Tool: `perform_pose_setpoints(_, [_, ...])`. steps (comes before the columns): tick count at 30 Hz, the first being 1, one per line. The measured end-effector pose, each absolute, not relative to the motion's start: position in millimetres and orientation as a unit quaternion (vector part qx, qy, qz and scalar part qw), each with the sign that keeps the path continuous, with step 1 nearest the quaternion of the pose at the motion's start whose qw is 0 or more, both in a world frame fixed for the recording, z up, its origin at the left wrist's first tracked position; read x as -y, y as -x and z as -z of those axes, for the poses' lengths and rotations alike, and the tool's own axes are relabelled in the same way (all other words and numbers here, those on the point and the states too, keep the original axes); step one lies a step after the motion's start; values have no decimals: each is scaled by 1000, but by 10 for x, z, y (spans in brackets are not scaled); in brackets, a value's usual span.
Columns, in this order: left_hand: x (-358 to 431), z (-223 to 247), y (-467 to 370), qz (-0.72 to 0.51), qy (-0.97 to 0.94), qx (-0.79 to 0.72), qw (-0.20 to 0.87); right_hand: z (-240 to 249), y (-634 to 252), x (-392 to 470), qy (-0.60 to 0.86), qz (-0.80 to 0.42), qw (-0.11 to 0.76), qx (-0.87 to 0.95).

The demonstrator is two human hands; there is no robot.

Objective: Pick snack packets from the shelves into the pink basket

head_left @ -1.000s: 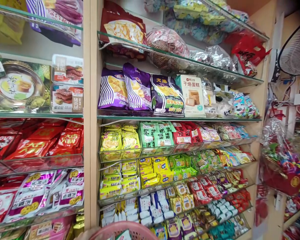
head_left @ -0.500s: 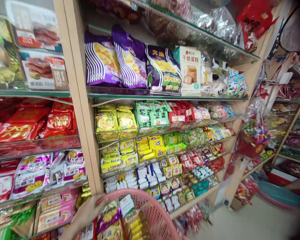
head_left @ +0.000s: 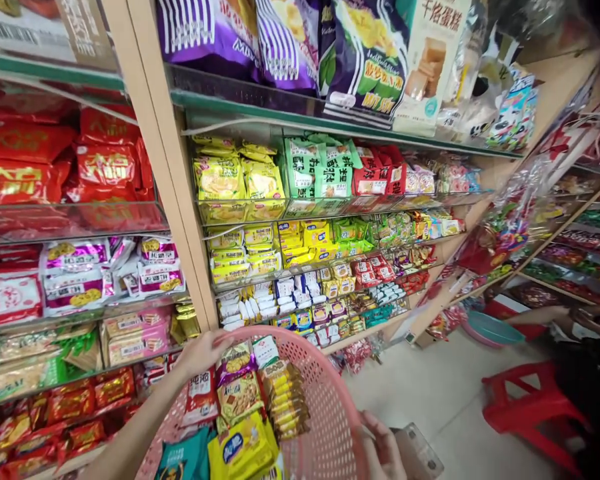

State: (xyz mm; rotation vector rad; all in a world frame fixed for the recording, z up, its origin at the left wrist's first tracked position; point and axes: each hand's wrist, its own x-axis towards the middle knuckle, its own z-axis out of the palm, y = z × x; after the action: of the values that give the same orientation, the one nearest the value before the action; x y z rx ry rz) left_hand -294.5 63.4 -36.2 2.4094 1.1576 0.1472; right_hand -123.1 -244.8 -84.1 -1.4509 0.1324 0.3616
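Note:
A pink plastic basket (head_left: 325, 373) with a perforated wall is held low in front of me, tilted toward me. My left hand (head_left: 205, 353) grips its far left rim, fingers curled over the edge. On the right side, my right hand (head_left: 380, 443) is closed round the rim. Inside lie packaged snacks: a yellow packet (head_left: 243, 447), a teal packet (head_left: 183, 457), a red-and-white packet (head_left: 200, 397), a purple cookie packet (head_left: 236, 363) and a clear pack of brown-and-yellow pieces (head_left: 285, 400).
Wooden shelving with glass ledges (head_left: 300, 120) holds rows of wrapped snacks ahead and left. Rightward on the floor are a red plastic stool (head_left: 525, 400) and a teal basin (head_left: 495, 328). A person's dark-clothed arm (head_left: 585, 353) shows at the right edge.
My view has tipped downward, so the shelves sit higher. More of the basket and its packets shows, and my right hand is now visible on the rim. My left hand still holds the rim.

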Motion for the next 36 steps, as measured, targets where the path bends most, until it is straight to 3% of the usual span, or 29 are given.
perform_pose_setpoints(25, [-273,236,1937,-89,-843,-490,203,800,-298,2471,653,-226,722,40])
perform_pose_setpoints(36, [105,514,1930,-69,-787,-577,208,862,-642,2546,655,-279,700,50])
